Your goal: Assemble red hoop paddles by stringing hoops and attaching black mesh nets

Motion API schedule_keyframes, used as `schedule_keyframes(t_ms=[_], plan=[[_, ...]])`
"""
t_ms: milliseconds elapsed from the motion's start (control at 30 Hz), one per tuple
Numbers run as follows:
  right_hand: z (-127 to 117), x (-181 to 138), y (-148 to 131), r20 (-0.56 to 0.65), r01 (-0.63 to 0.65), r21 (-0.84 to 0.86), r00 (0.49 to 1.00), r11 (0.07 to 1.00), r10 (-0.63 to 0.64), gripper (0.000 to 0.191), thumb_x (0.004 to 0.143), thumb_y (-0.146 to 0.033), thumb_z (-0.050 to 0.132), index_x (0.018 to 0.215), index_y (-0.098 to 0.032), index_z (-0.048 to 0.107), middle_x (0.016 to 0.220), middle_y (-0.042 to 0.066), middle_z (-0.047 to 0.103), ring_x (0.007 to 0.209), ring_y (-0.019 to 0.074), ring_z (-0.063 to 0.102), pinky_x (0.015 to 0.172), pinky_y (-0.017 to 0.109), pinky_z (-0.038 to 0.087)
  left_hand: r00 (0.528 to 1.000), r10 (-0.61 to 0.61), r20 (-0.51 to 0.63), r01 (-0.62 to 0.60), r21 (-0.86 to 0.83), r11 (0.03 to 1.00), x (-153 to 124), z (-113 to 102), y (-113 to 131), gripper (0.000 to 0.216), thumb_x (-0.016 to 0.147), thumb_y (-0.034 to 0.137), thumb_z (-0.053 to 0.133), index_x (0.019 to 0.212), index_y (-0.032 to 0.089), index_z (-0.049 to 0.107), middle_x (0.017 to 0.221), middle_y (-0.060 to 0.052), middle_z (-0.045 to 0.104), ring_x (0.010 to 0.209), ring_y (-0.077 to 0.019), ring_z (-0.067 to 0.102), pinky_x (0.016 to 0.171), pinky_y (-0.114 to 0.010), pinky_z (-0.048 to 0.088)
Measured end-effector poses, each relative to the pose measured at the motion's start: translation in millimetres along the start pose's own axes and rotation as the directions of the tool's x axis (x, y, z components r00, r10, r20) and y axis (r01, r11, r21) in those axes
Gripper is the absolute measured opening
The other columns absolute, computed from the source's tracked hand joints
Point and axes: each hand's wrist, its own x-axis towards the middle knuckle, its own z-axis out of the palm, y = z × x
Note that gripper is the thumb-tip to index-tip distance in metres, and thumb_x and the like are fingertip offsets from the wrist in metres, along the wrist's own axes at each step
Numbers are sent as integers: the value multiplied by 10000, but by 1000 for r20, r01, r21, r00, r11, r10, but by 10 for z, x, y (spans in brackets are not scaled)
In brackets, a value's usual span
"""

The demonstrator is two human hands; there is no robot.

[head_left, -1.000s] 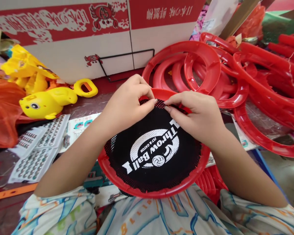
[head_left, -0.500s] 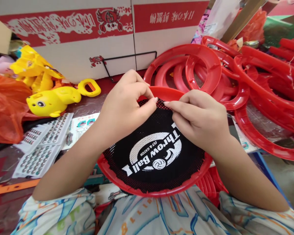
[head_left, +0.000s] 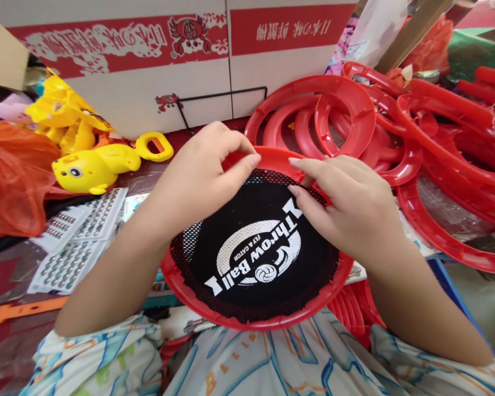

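A: Fingers (head_left: 244, 165) of the left hand (head_left: 198, 181): how do they stand?
B: Thumb and curled forefinger are closed together on the far rim of the red ring (head_left: 268, 322), at 12 o'clock on it.
A: And the right hand (head_left: 350, 209)?
B: Its fingers (head_left: 309, 165) are stretched out and apart. The tips lie flat on the edge of the black mesh (head_left: 317, 258) near 1 o'clock and grip nothing.
A: Where is the ring?
B: It is tilted in front of the person, its near edge at the patterned shirt (head_left: 272, 363), above the counter (head_left: 152, 177). The mesh fills it and bears a white "Throw Ball" print.
A: What lies around it?
B: A heap of bare red rings (head_left: 355, 121) lies at 2 o'clock. A yellow toy (head_left: 94, 168) is at 10 o'clock and blister sheets (head_left: 70, 247) of small round cells are at 9 o'clock. A red-and-white carton (head_left: 148, 71) stands at 12 o'clock.
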Motion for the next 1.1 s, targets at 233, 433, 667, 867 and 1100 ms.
schedule_keyframes(t_ms=[233, 433, 667, 867, 1100], plan=[[69, 3, 47, -3, -66, 254, 998, 965, 69, 238, 880, -178, 636, 1108, -123, 678, 915, 50, 730, 826, 183, 682, 793, 322, 545, 976, 111, 186, -118, 28, 993, 175, -128, -76, 340, 1002, 431, 377, 1089, 226, 635, 869, -33, 581, 870, -183, 601, 855, -341, 502], [71, -21, 91, 8, -158, 353, 986, 922, 166, 295, 852, -158, 648, 1145, -174, 676, 833, -2, 709, 726, 139, 659, 717, 280, 529, 929, 219, 300, -238, 27, 971, 209, -71, -22, 284, 929, 341, 513, 1184, 278, 622, 1164, -42, 630, 1146, -234, 585, 1036, -377, 471], [29, -24, 71, 9, -133, 424, 990, 896, 142, 265, 853, -130, 638, 1115, -120, 672, 798, 7, 677, 698, 119, 625, 666, 249, 501, 924, 256, 284, -258, -33, 966, 231, 29, -52, 172, 859, 350, 597, 915, 257, 730, 1079, -50, 602, 1071, -230, 595, 970, -366, 491], [41, 3, 38, -27, -71, 336, 996, 939, 85, 132, 872, -116, 613, 969, -121, 702, 788, 33, 673, 734, 139, 624, 701, 268, 488, 969, 142, 204, -141, -15, 990, 179, 92, 18, 177, 838, 364, 643, 831, 219, 743, 990, -51, 591, 943, -213, 603, 914, -384, 500], [38, 0, 1, -83, -82, 306, 990, 949, 112, 151, 892, -115, 590, 934, -108, 735, 819, 56, 678, 749, 141, 639, 682, 263, 502, 993, 35, 114, -38, 27, 999, 113, 102, 134, 167, 842, 340, 639, 776, 214, 727, 909, -44, 581, 863, -200, 603, 872, -384, 501]])
